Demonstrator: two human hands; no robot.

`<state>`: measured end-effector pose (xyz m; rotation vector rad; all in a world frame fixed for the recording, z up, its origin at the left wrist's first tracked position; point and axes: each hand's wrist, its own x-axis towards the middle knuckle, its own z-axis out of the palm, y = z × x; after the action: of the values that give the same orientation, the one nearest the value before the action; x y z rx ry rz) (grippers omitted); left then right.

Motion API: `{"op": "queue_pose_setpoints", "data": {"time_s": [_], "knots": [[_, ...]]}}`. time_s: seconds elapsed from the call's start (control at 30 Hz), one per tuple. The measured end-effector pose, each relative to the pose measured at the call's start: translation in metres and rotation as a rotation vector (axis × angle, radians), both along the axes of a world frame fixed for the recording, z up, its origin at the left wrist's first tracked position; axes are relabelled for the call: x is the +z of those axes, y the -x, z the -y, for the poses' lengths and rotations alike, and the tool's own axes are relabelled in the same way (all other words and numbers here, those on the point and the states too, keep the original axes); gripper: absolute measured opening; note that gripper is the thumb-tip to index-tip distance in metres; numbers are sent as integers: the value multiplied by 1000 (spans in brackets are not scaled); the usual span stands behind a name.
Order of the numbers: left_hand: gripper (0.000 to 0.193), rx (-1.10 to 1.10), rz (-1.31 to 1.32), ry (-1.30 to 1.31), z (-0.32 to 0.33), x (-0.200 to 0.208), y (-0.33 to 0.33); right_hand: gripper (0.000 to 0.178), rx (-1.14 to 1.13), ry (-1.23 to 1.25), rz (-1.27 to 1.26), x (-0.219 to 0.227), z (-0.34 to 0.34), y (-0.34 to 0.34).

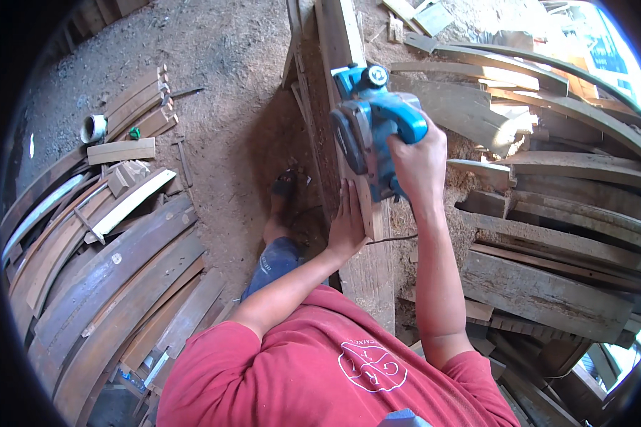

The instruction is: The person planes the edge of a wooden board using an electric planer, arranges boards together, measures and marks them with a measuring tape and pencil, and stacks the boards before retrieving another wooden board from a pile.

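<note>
A blue electric planer (367, 135) sits on a narrow length of wood (374, 222), which lies along a thick wooden beam (369, 285). My right hand (421, 160) is wrapped round the planer's rear handle. Close behind the planer, my left hand (346, 222) lies against the near end of the wood with its fingers stretched forward and nothing gripped in them. The planer's sole and most of the wood under it are hidden. A dark cord (395, 238) runs by the wood's near end.
Stacked curved boards (548, 285) crowd the right side. More planks (114, 285) are piled at the left, near a hammer (183, 160), short wood blocks (124, 150) and a white cup-like container (93, 129). Dirt floor (214, 78) shows between. My foot (283, 185) stands left of the beam.
</note>
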<state>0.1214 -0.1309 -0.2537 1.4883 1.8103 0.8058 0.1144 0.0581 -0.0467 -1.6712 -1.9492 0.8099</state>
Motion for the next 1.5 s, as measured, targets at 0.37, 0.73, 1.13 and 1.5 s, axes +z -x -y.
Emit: {"op": "queue_pose_setpoints", "data": {"time_s": [0.37,0.73,1.13,1.5], "knots": [[98,72,116,-54,-2,11,3,24,18,-157,70,-42,-179,82],[77,44,112,34,0,8,1,16,-18,-42,-118,-20,-303,192],[80,26,83,62,1,1,6,28,125,141,-164,-27,-291,128],[115,10,251,71,13,29,25,14,-478,303,-204,-12,178,-188]]}}
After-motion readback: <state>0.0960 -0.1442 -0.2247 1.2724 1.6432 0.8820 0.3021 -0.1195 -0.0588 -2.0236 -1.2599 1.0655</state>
